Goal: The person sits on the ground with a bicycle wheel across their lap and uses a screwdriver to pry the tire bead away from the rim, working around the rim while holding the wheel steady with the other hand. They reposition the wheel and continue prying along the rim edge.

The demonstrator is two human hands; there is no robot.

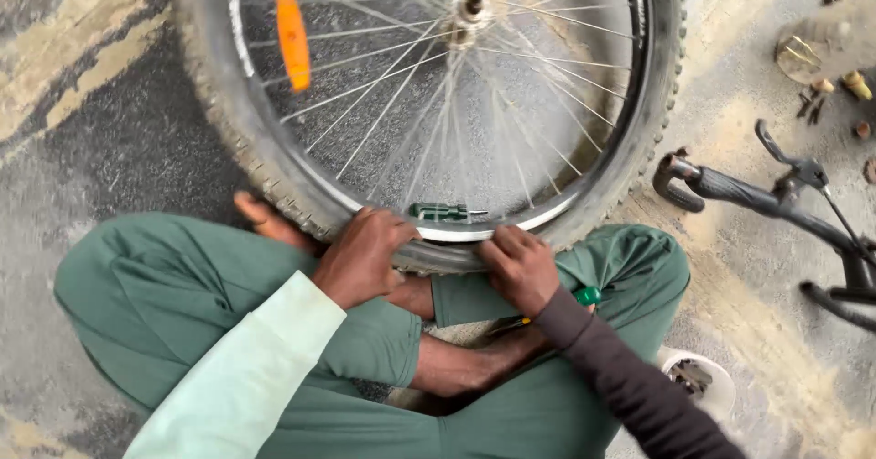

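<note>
- The left hand (363,256) is curled in a tight grip over the knobby black rubber tyre (251,158) at the 6 o'clock part of the spoked bicycle wheel (456,103), fingers hooked over the silver metal rim (511,228).
- The right hand (520,266) clamps the same tyre just beside it, toward 5 o'clock, fingers folded over the edge.
- A green-handled tool (440,211) lies against the rim between the two hands, touching the rim's inner side.
- A second green-and-yellow-handled screwdriver (584,297) shows under the right wrist, by the green trouser leg; whether the hand holds it cannot be told.
- An orange plastic reflector (293,39) sits in the spokes at 10 o'clock.
- A black bicycle handlebar with brake lever (766,194) lies on the concrete floor (109,140) at 3 o'clock.
- A small white bowl (707,381) at 4 o'clock holds dark small parts, too blurred to identify.
</note>
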